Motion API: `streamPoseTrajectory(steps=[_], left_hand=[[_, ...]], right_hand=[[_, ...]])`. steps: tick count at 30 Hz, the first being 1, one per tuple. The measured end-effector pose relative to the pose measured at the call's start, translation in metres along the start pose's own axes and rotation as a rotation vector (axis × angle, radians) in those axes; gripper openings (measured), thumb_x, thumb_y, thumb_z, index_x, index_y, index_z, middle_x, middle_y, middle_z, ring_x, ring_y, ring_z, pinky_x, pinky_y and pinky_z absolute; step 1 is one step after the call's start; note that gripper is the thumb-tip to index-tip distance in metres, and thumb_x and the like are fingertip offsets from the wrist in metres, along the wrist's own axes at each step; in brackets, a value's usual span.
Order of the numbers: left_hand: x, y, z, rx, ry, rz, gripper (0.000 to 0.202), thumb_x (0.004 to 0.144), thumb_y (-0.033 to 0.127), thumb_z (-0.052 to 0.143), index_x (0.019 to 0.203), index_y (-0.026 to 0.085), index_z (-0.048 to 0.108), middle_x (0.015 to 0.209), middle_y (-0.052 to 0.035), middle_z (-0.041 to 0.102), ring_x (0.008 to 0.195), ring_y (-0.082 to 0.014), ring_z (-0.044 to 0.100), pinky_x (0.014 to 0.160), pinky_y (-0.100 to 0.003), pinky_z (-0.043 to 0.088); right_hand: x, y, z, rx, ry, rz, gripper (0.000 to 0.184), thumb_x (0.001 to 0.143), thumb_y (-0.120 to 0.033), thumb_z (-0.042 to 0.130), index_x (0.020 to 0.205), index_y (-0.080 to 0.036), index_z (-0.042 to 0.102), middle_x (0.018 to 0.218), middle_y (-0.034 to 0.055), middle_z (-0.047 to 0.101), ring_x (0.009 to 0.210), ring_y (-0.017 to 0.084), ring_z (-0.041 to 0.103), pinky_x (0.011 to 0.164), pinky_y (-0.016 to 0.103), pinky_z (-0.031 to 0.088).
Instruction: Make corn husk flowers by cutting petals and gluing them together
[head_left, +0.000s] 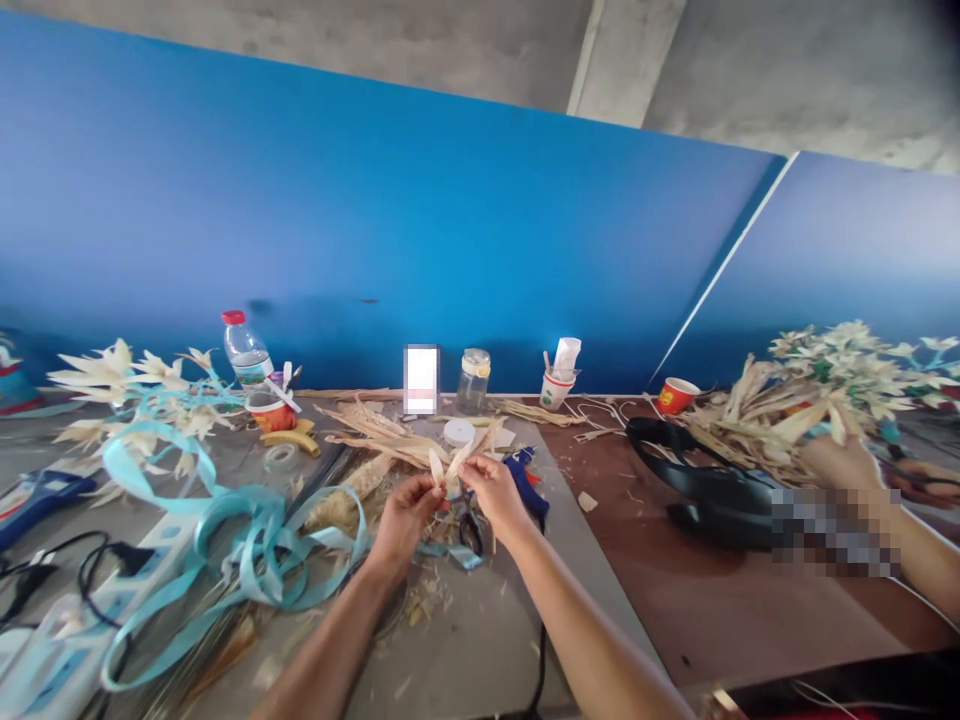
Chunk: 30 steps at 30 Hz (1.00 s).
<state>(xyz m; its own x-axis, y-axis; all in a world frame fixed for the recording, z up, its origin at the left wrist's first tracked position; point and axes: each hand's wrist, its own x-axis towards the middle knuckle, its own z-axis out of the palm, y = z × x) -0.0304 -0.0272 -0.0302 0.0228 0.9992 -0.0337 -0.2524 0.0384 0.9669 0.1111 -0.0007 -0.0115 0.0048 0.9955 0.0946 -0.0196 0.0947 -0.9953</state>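
My left hand (pixel 406 513) and my right hand (pixel 491 487) meet over the middle of the table, both pinched on small pale corn-husk petals (pixel 448 466) that stick up between the fingertips. Black-handled scissors (pixel 469 527) lie on the table just under my right hand. A blue glue gun (pixel 525 478) rests right behind that hand. More dried husk strips (pixel 375 430) are piled beyond my hands.
Light-blue ribbon (pixel 247 540) coils at left beside husk flowers (pixel 127 380), a water bottle (pixel 245 350) and a power strip (pixel 67 640). A glass jar (pixel 474 380) and paper cups (pixel 556 385) stand by the blue wall. Another person's arm (pixel 892 520) works at right near a black bag (pixel 712 490).
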Motion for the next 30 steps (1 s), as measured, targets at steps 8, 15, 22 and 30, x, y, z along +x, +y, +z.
streamPoseTrajectory(steps=[8,15,22,30], left_hand=[[0.000,0.001,0.000,-0.060,-0.031,-0.006,0.033,0.062,0.039,0.076,0.079,0.015,0.062,0.066,-0.0002,0.063,0.058,-0.0101,0.055,0.059,-0.021,0.041],[-0.001,0.007,0.003,-0.206,-0.045,-0.040,0.041,0.058,0.031,0.080,0.088,0.018,0.056,0.066,0.0020,0.064,0.059,-0.0099,0.059,0.061,-0.023,0.045],[-0.002,0.013,0.004,-0.348,-0.114,-0.079,0.037,0.058,0.021,0.082,0.087,0.016,0.060,0.065,0.0029,0.063,0.058,-0.0081,0.060,0.064,-0.022,0.049],[0.002,0.007,0.001,-0.343,-0.164,-0.135,0.029,0.057,0.019,0.083,0.080,0.013,0.067,0.068,-0.0021,0.068,0.063,-0.0107,0.064,0.059,-0.018,0.049]], right_hand=[[-0.003,0.002,0.003,0.150,-0.034,0.090,0.021,0.061,-0.037,0.066,0.058,-0.017,0.059,0.054,-0.0034,0.050,0.056,0.011,0.040,0.058,0.025,0.029],[-0.003,0.000,0.001,0.214,-0.034,0.099,0.022,0.061,-0.037,0.068,0.058,-0.017,0.059,0.053,-0.0046,0.049,0.053,0.009,0.039,0.056,0.025,0.029],[-0.008,-0.008,0.006,0.348,-0.085,0.121,0.024,0.059,-0.036,0.073,0.055,-0.015,0.060,0.052,-0.0040,0.052,0.053,0.008,0.042,0.056,0.024,0.033],[-0.011,-0.016,0.006,0.470,-0.083,0.186,0.031,0.050,-0.037,0.080,0.052,-0.015,0.059,0.050,-0.0043,0.052,0.050,0.007,0.042,0.052,0.023,0.031]])
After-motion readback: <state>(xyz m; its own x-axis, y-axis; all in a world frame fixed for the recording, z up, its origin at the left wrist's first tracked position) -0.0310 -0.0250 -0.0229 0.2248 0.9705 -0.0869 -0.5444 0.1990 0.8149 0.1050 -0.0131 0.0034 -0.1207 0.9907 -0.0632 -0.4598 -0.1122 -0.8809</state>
